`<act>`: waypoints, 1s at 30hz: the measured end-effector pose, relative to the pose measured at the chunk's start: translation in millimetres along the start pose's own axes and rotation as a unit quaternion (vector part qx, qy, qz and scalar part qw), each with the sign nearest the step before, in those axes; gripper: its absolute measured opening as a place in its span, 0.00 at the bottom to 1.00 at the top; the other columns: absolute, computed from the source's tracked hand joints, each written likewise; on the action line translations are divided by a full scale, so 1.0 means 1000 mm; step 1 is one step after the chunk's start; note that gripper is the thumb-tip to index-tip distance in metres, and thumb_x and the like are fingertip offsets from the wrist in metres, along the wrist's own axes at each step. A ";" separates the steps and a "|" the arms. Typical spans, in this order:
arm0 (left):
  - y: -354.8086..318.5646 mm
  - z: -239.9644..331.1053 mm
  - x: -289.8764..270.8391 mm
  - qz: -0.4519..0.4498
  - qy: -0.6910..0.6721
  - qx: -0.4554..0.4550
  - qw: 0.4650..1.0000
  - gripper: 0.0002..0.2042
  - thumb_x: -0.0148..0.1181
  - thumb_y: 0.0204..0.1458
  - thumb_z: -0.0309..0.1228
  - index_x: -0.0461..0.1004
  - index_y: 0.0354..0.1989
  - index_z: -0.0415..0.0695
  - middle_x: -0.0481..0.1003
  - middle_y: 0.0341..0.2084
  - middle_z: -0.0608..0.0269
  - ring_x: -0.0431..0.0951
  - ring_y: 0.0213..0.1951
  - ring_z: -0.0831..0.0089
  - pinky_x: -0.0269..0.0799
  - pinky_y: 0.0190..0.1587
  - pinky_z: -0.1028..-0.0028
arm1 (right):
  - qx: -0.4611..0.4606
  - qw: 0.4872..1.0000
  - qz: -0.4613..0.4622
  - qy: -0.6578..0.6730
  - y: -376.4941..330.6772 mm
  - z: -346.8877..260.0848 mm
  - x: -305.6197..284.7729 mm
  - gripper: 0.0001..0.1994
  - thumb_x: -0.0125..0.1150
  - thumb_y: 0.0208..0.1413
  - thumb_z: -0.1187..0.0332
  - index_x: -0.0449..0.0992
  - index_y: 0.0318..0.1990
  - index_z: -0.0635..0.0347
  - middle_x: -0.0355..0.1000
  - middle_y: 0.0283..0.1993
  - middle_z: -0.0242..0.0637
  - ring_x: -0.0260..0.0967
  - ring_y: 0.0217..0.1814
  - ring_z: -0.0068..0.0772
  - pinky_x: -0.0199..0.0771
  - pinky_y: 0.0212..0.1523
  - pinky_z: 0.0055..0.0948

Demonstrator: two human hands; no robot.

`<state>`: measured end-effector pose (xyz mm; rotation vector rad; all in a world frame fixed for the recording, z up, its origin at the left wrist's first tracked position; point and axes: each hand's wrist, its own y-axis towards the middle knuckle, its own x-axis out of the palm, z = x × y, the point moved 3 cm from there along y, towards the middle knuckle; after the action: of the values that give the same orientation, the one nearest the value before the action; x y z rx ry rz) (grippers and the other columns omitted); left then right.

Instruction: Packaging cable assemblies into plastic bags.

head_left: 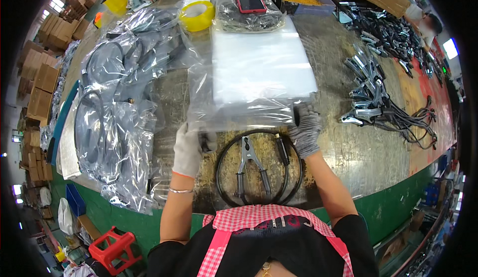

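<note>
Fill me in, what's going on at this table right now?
A person wearing grey fabric gloves has the left hand and right hand at the near corners of a clear plastic bag; the exact finger grip is partly hidden. Between the forearms, a coiled black cable with a silver metal clamp lies unbagged on the table. Cables in clear plastic lie to the left, and loose silver metal clamps are heaped to the right.

The left hand point(187, 150) is gloved in pale grey, edged orange at the wrist, with a silver-coloured bracelet point(180, 191) below. The right hand point(305, 133) is gloved in darker, mottled grey. Also worn: black short-sleeved top point(359, 237), pink-and-white checked apron point(234, 219), gold-coloured necklace point(266, 266).
</note>
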<state>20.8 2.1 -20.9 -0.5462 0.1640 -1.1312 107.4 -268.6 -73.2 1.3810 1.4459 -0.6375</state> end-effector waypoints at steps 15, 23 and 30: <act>-0.086 -0.061 -0.007 -0.124 0.496 0.231 0.828 0.19 0.42 0.58 0.29 0.62 0.58 0.42 0.74 0.44 0.49 0.75 0.44 0.60 0.71 0.45 0.67 | 0.381 0.697 -0.116 0.597 -0.114 -0.021 -0.036 0.24 0.47 0.58 0.45 0.71 0.46 0.57 0.73 0.34 0.32 0.72 0.32 0.26 0.74 0.29 0.24; -0.067 -0.154 -0.005 -0.001 0.177 0.110 0.978 0.15 0.49 0.56 0.37 0.69 0.47 0.42 0.75 0.34 0.57 0.75 0.37 0.62 0.72 0.41 0.64 | 0.367 0.606 -0.176 0.683 -0.183 -0.019 0.013 0.17 0.44 0.62 0.58 0.69 0.51 0.57 0.73 0.37 0.35 0.70 0.32 0.29 0.73 0.32 0.28; -0.103 -0.085 0.013 -0.112 0.514 0.277 0.804 0.15 0.50 0.52 0.33 0.72 0.46 0.41 0.71 0.46 0.52 0.73 0.43 0.58 0.69 0.44 0.68 | 0.239 0.664 0.020 0.708 -0.109 0.008 -0.010 0.16 0.40 0.63 0.57 0.68 0.50 0.55 0.67 0.46 0.31 0.63 0.48 0.28 0.64 0.49 0.29</act>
<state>-90.4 -69.9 -41.0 0.6469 0.6929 -1.5343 5.6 -303.2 -94.9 2.5662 2.4877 0.3563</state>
